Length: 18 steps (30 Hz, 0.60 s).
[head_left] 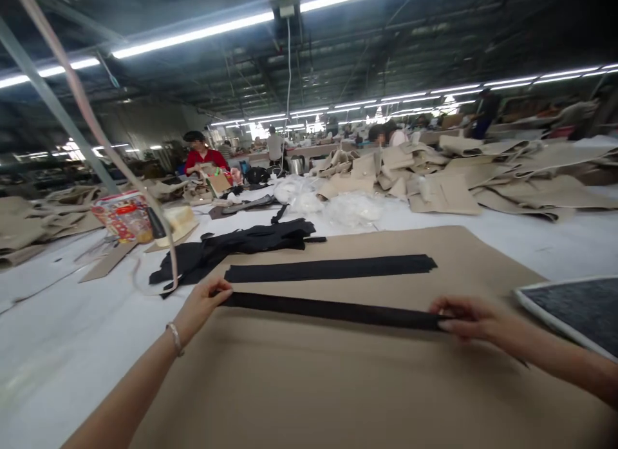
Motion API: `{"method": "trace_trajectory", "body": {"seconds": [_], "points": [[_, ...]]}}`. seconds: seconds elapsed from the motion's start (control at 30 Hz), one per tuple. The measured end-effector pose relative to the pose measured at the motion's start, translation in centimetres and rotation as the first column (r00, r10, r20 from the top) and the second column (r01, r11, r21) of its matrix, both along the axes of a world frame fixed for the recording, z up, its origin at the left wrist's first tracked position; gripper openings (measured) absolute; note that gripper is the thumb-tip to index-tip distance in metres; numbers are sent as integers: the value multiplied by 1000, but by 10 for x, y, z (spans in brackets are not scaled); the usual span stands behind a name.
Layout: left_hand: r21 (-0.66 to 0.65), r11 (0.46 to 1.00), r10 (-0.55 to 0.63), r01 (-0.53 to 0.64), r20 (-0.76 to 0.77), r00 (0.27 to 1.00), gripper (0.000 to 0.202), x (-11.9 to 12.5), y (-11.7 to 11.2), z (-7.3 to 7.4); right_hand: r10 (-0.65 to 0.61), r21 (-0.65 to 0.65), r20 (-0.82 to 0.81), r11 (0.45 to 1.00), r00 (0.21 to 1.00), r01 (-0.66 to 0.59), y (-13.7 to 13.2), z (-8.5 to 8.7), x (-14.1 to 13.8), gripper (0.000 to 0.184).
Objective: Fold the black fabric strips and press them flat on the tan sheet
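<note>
The left hand [203, 305] pinches one end of a narrow black strip [333, 309] and the right hand [466, 317] pinches the other, holding it stretched flat across a tan fabric sheet [338, 384]. Just beyond lies a wider black strip [331, 268], then a heap of black pieces [241, 243] on the white table [58, 346]

Both bare arms reached forward from the lower corners, spread well apart. The left hand [203, 304] lay palm-down, wrist slightly bent, its fingers curled and pinched against the thumb. The right hand [466, 317] mirrored it, its fingertips pinched together and pointing inward.
</note>
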<state>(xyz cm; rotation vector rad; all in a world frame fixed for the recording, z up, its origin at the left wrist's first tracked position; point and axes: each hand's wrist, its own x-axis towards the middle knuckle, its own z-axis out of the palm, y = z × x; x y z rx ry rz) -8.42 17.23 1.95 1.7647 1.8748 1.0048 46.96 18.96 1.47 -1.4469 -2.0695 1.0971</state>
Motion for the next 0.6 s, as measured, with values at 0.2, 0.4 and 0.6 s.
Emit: {"method": "trace_trajectory", "body": {"seconds": [0.2,0.4,0.6], "points": [[68,992,116,-104,-190,975,27,-18,67,-25,-126,297,201,953,971,62,105,4,-1,34],[103,985,167,-138,-377,911,20,-15,85,-41,-198,400,378,916,904,33,143,-11,-19,29],[170,971,232,-168,-498,835,25,-10,85,-54,-290,554,475,832,830,-26,135,-13,-27,31]]}}
